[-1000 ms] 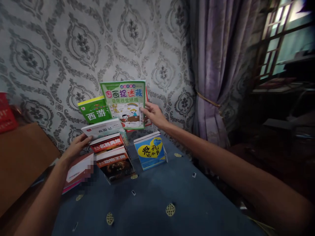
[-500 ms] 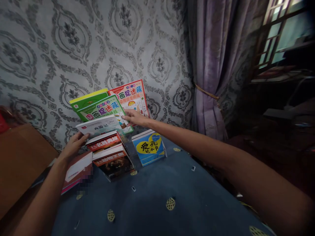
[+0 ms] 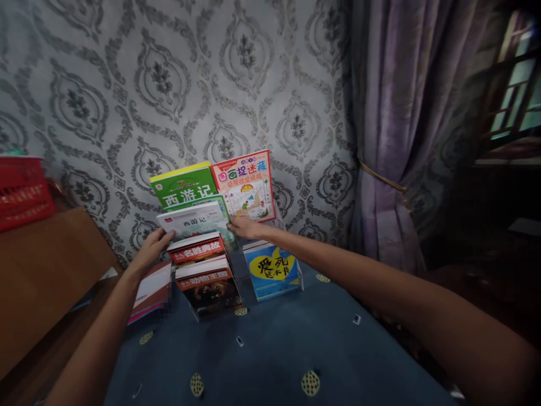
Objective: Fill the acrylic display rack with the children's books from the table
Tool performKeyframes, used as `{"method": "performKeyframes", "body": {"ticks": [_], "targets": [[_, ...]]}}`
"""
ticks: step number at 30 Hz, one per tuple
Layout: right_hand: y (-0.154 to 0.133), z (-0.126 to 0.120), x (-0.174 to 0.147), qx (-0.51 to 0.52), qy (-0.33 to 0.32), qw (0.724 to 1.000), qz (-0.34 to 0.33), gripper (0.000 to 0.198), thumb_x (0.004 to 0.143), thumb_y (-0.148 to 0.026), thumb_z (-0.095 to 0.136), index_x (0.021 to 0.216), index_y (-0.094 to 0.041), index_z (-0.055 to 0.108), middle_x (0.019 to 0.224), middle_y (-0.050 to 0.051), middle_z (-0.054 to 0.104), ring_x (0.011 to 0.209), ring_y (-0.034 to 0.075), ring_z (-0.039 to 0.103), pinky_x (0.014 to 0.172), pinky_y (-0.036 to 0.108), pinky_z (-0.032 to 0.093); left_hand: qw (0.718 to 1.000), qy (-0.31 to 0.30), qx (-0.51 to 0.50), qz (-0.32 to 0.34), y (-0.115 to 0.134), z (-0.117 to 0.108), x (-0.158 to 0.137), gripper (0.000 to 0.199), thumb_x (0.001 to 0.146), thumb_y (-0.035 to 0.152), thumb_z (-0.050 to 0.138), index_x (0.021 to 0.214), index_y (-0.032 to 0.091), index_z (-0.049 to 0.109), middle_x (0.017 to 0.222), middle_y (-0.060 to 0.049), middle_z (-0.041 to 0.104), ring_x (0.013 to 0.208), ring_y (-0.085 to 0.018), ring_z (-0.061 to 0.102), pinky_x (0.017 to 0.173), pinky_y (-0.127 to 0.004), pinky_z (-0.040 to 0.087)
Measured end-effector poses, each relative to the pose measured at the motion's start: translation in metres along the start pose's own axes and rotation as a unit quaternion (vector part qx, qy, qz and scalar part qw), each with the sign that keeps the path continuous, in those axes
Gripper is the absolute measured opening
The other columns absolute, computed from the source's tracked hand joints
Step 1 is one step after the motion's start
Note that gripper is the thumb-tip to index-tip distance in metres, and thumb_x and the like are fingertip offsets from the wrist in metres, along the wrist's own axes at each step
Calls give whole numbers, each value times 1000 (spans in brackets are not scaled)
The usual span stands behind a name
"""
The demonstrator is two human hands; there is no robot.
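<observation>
My right hand [image 3: 245,226] is closed on the right edge of a green-bordered picture book [image 3: 224,203], most of which is hidden behind a white book [image 3: 196,221]. At the white book's left edge is my left hand [image 3: 157,247], thumb in front and fingers partly hidden behind it. Two books with red title bands stand upright in front, one [image 3: 198,250] behind the other [image 3: 210,290]. At the back, a green book with a yellow top edge [image 3: 181,183] leans beside a red-bordered picture book [image 3: 249,189].
A blue and yellow book [image 3: 271,272] stands at the right on the dark blue tablecloth [image 3: 262,355]. Left of the row lie some stacked books [image 3: 152,287]. A cardboard box [image 3: 54,270] and a red basket [image 3: 25,192] are at far left. Patterned wall and purple curtain rise behind.
My right hand has lowered the green-bordered picture book behind the white book, uncovering the green book's title. My left hand stays at the white book's edge. The camera view has turned left.
</observation>
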State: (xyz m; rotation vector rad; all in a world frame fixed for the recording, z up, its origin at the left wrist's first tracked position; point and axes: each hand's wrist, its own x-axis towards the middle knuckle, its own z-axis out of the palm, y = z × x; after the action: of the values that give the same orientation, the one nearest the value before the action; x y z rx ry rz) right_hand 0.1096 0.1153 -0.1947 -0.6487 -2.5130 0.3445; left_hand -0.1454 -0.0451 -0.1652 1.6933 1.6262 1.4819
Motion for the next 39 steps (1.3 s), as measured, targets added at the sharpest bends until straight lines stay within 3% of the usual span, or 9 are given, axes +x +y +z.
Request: {"method": "performKeyframes", "body": {"ticks": [8, 14, 20, 24, 27, 30, 33, 39], "targets": [[-10, -2, -3, 47, 0, 999, 7, 22, 91, -9, 45, 103, -12, 63, 89, 9, 73, 76, 20, 65, 73, 28, 51, 1000, 9, 4, 17, 5, 3, -2, 73, 62, 73, 71, 109, 17, 70, 116, -11, 74, 105, -31, 66, 97, -44, 51], [-22, -10, -2, 58, -9, 998, -26, 36, 77, -3, 49, 106, -14, 67, 103, 6, 74, 98, 23, 65, 85, 29, 49, 999, 11, 17, 35, -2, 2, -1, 73, 73, 69, 62, 121, 14, 64, 122, -12, 71, 109, -31, 64, 95, -43, 51], [-27, -13, -8, 84, -18, 995, -44, 38, 77, -16, 56, 115, -15, 65, 105, 6, 74, 96, 25, 65, 87, 32, 49, 992, 14, 86, 94, -12, 1, 4, 66, 82, 64, 51, 123, 13, 62, 129, -13, 67, 123, -31, 57, 111, -46, 41], [-30, -14, -10, 93, 65, 991, -66, 43, 87, -30, 56, 127, -16, 54, 115, 11, 70, 102, 27, 63, 90, 39, 49, 988, 20, 106, 109, -17, 2, 8, 60, 86, 56, 44, 126, 14, 58, 134, -12, 63, 129, -29, 52, 115, -45, 36], [-37, -17, -7, 103, 143, 981, -83, 46, 93, -33, 50, 136, -17, 45, 112, 11, 69, 97, 26, 63, 87, 40, 49, 987, 22, 115, 109, -20, 1, 10, 57, 87, 51, 42, 128, 14, 55, 133, -12, 64, 129, -29, 52, 115, -45, 35], [-46, -21, -2, 111, 190, 972, -81, 50, 93, -26, 50, 142, -21, 41, 93, 4, 68, 82, 22, 62, 79, 36, 50, 985, 20, 126, 117, -22, 0, 12, 53, 89, 48, 40, 127, 14, 54, 128, -12, 65, 127, -28, 52, 114, -45, 36], [-52, -22, 4, 126, 205, 969, -60, 46, 92, -24, 51, 137, -24, 46, 77, -1, 63, 70, 19, 60, 68, 30, 49, 979, 51, 150, 125, -23, 0, 14, 46, 89, 44, 42, 123, 15, 53, 117, -11, 67, 117, -27, 58, 106, -44, 43], [-54, -22, 9, 173, 203, 963, -30, 25, 92, -31, 53, 115, -24, 52, 76, -2, 63, 54, 14, 58, 51, 24, 45, 978, 102, 136, 125, -21, 3, 23, 33, 88, 39, 50, 114, 19, 51, 99, -6, 66, 90, -22, 62, 88, -41, 52]]}}
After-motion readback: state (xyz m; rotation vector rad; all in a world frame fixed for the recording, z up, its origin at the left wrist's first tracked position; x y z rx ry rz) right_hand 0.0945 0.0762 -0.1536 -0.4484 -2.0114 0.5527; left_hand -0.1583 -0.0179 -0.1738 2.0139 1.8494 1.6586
